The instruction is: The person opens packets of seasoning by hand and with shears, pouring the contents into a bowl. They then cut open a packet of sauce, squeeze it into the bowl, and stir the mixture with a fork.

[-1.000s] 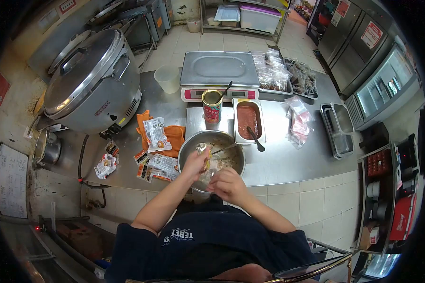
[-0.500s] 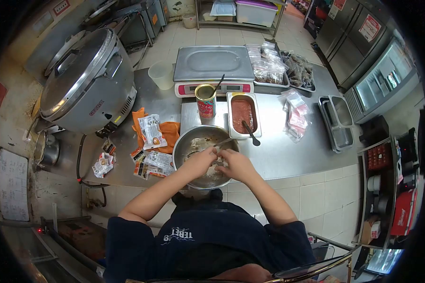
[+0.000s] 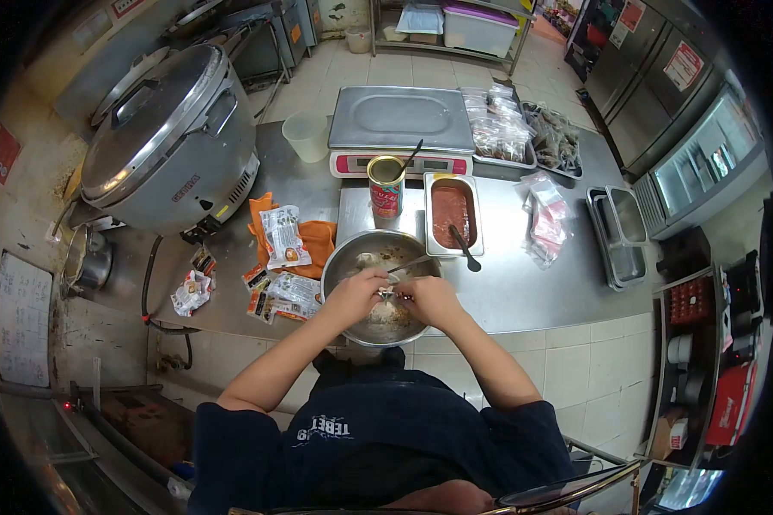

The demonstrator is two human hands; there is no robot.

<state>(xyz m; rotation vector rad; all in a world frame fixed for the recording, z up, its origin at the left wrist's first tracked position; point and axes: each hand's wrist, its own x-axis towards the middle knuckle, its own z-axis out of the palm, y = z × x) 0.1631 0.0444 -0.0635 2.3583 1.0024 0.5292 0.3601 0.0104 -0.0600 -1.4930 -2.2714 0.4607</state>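
Over the steel mixing bowl (image 3: 330,273), my left hand (image 3: 358,294) and my right hand (image 3: 432,300) face each other with bent fingers. Both pinch a small silvery piece (image 3: 386,293) that looks like a packet; fingers cover much of it. In the bowl are pale and brownish bits, and a metal utensil handle (image 3: 410,263) leans toward the right rim. Left of the bowl lie white printed packets (image 3: 292,292). An opened red tin can (image 3: 386,190) and a steel pan of red sauce (image 3: 452,211), with a dark-handled spoon (image 3: 465,249) in it, stand behind the bowl.
A weighing scale (image 3: 401,124) stands at the back, beside a plastic cup (image 3: 306,137) and trays of bagged portions (image 3: 500,129). The large cooker (image 3: 176,146) fills the left. Plastic bags (image 3: 548,221) and nested steel pans (image 3: 617,236) sit on the right.
The view has shifted slightly, so the table things appear farther right and a little lower. My hands stay over the bowl, now a little farther apart, with the silvery piece showing between them.
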